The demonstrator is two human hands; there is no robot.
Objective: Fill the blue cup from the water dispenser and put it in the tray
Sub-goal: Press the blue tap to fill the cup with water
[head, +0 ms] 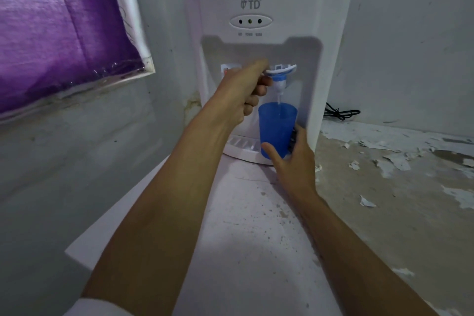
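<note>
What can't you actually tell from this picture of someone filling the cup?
- Water level in the blue cup: its tinted wall hides it.
- The tray: outside the head view.
- Left tap on the dispenser: covered by the left hand.
- Labels under the indicator lights: too small and blurred.
- Bottle on top: cut off by the upper edge.

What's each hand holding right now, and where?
Right hand grips the blue cup by its lower side; left hand presses the blue tap lever.
</note>
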